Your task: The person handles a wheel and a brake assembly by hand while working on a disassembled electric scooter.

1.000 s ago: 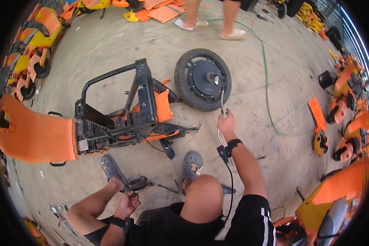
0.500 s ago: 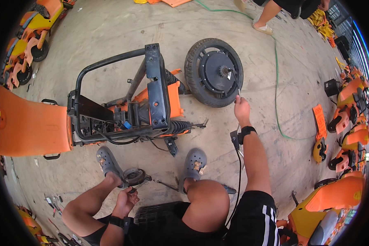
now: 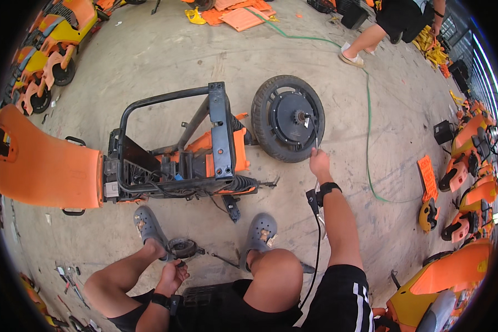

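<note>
A seated worker reaches across a concrete floor [image 3: 166, 61], right arm stretched forward and nearly straight, the right hand [image 3: 319, 162] closed around a slim pale cable [image 3: 316, 139] at the near edge of a black-tyred wheel [image 3: 289, 119]. The cable runs from the wheel's hub down to the curled fingers, the back of the hand turned up toward us onlookers. The wheel lies just beyond the right end of a black tubular frame [image 3: 221, 133], hub side in view; an orange body panel [image 3: 50, 166] sits at the frame's other end.

The left arm is bent and drawn in low by the left knee. There the left hand [image 3: 172, 276] curls its fingers beside a small dark round part [image 3: 181, 247] near the left grey clog [image 3: 148, 226]; from here I cannot tell how firmly it grips. The 2 hands are well apart, each wrist wearing a dark strap. Beyond the wheel, a green hose [image 3: 367, 127] trails across the floor, and 1 other person [image 3: 373, 36] in pale shoes stands at upper right.
</note>
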A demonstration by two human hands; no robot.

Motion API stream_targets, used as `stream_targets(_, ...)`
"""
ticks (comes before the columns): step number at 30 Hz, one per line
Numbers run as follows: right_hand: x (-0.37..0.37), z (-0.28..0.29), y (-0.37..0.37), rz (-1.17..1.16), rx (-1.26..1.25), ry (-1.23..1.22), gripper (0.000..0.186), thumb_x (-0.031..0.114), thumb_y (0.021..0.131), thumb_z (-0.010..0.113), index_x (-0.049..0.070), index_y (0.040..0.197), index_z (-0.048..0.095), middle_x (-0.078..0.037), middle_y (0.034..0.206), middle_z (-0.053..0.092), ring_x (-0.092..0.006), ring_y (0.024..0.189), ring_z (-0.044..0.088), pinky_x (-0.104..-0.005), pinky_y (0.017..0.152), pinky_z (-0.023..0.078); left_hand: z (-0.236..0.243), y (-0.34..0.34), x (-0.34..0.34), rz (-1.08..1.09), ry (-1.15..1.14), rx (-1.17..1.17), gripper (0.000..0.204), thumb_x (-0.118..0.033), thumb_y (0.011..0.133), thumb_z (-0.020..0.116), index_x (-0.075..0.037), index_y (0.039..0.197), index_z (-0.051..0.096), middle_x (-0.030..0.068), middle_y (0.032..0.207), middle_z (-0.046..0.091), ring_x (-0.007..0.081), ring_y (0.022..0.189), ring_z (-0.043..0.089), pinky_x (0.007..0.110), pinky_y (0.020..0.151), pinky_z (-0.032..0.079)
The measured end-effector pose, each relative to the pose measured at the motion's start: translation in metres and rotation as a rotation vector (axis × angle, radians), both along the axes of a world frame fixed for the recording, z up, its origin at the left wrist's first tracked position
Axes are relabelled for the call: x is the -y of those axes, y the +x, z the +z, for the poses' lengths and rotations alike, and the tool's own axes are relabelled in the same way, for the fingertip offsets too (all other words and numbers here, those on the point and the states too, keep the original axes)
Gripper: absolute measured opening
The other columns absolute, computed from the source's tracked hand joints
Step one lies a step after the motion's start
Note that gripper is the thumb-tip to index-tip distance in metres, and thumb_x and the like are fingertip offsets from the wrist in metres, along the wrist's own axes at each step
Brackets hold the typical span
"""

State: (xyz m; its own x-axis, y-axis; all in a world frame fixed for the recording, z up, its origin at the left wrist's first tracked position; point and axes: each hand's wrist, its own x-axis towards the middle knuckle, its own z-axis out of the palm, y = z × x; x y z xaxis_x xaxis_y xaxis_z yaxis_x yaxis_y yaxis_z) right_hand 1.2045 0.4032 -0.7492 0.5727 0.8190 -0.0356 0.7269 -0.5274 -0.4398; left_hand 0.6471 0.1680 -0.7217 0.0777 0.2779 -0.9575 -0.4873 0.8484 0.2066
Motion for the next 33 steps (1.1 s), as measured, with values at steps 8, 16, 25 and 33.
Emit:
stream_targets(8, -0.045, 0.044, -0.002, 0.128, 0.377, -0.072, 0.050, 0.031, 0.090, 0.052, 0.004, 0.130, 0.043, -0.016, 0.119, 0.053, -0.0344, 0.112, 0.050, -0.0490, 0.091, 0.042, 0.014, -0.002, 0.011, 0.173, -0.058, 0.085, 0.017, -0.019, 0.088, 0.049, -0.007, 0.077, 0.052, 0.0076, 0.066, 0.056, 0.0192, 0.058, 0.050, 0.033, 0.057, 0.042)
stream_targets(16, -0.117, 0.020, 0.003, 0.401, 0.832, -0.250, 0.041, 0.032, 0.089, 0.052, 0.005, 0.120, 0.049, -0.010, 0.109, 0.053, -0.0246, 0.110, 0.049, -0.0445, 0.087, 0.040, 0.051, 0.021, -0.009, 0.370, -0.158, 0.131, 0.014, -0.019, 0.087, 0.052, -0.008, 0.078, 0.052, 0.0099, 0.073, 0.058, 0.0181, 0.057, 0.048, 0.033, 0.057, 0.039)
stream_targets(25, -0.135, 0.012, 0.033, 0.565, 0.867, -0.277, 0.017, 0.022, 0.091, 0.050, 0.007, 0.097, 0.054, -0.010, 0.092, 0.059, -0.0287, 0.070, 0.066, -0.0381, 0.059, 0.053, 0.059, 0.037, -0.032, 0.212, -0.135, 0.050, 0.017, -0.022, 0.088, 0.053, -0.008, 0.078, 0.056, 0.0084, 0.072, 0.061, 0.0175, 0.060, 0.052, 0.033, 0.058, 0.040)
stream_targets(33, -0.102, 0.021, 0.020, 0.579, 0.757, -0.244, 0.014, 0.014, 0.089, 0.051, 0.006, 0.098, 0.055, -0.011, 0.092, 0.061, -0.0290, 0.074, 0.066, -0.0377, 0.062, 0.054, 0.042, 0.025, -0.022, 0.151, -0.067, 0.028, 0.016, -0.022, 0.087, 0.053, -0.008, 0.080, 0.054, 0.0094, 0.071, 0.060, 0.0172, 0.057, 0.051, 0.034, 0.059, 0.041)
